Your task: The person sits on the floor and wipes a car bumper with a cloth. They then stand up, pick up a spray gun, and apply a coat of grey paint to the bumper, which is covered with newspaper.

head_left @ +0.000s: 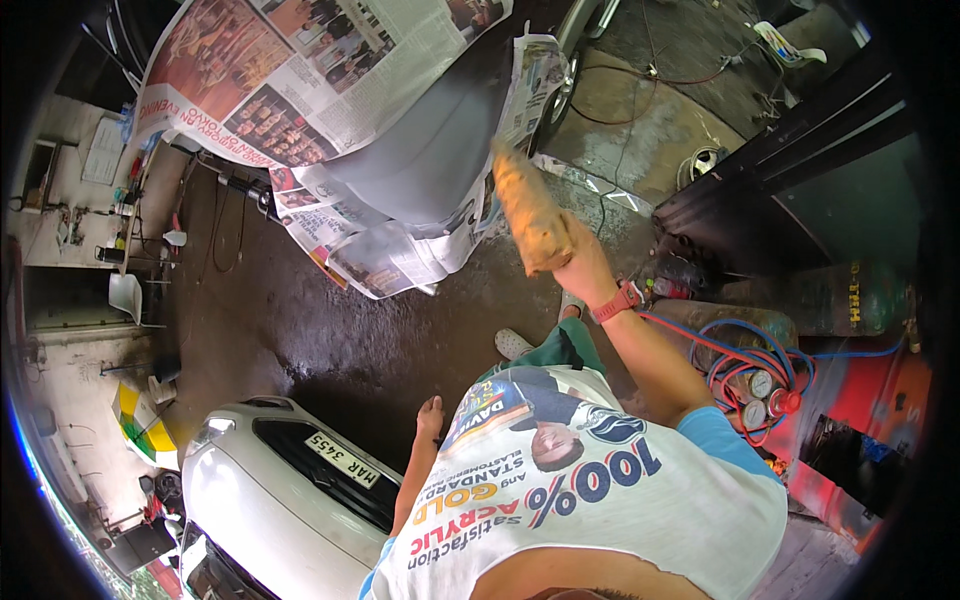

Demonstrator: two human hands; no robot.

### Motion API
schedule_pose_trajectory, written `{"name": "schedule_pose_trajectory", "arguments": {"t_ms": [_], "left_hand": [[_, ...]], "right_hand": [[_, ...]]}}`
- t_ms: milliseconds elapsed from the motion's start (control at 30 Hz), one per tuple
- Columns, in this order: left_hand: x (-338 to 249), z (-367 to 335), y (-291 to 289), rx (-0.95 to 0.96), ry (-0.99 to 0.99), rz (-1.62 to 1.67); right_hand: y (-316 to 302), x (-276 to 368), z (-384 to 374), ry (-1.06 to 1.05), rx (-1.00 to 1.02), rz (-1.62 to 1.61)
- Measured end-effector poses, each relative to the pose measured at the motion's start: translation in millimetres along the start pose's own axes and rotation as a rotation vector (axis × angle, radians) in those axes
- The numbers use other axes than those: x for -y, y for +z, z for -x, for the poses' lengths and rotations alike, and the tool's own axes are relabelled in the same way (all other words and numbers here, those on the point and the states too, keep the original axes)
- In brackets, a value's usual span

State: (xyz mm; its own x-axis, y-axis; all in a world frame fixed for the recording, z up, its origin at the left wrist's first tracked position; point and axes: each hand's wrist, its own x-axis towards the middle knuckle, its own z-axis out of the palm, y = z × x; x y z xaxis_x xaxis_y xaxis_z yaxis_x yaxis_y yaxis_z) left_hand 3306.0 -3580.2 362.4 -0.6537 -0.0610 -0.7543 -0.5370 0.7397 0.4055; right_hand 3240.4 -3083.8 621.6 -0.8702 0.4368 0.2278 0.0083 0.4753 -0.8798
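My right hand (588, 268) is closed round one end of a long, folded, yellow-orange stained cloth (535, 215). Its far end is smeared by motion and reaches the edge of a grey car panel (410, 150); whether the two touch I cannot tell. Sheets of newspaper (240, 80) cover the parts around that smooth panel, with more newspaper (400, 265) hanging along its lower edge. Low at my side hangs my left hand (431, 415), small in view, fingers loosely extended and apparently holding nothing.
Behind me to the left stands a white car (270, 500). Red and blue hoses (740, 350) with pressure gauges (758, 398) lie at my right, by a green gas cylinder (840, 300). A wheel rim (703, 162) and thin cables are on the floor ahead right. Cluttered shelves line the left wall.
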Motion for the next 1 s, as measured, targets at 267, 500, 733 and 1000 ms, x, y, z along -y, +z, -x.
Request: {"name": "schedule_pose_trajectory", "arguments": {"t_ms": [267, 500, 733, 1000], "left_hand": [[-13, 10, 6, -0.053, -0.034, 0.104], [-18, 11, 5, -0.039, -0.102, 0.144], [3, 3, 20, 0.018, -0.101, 0.200], [-8, 11, 21, 0.009, -0.060, 0.142]], "right_hand": [[52, -22, 78, 0.018, 0.435, 0.142], [43, 41, 37, -0.168, 0.189, 0.081], [51, 50, 40, -0.234, 0.334, 0.167], [81, 70, 47, -0.228, 0.519, 0.216]]}}
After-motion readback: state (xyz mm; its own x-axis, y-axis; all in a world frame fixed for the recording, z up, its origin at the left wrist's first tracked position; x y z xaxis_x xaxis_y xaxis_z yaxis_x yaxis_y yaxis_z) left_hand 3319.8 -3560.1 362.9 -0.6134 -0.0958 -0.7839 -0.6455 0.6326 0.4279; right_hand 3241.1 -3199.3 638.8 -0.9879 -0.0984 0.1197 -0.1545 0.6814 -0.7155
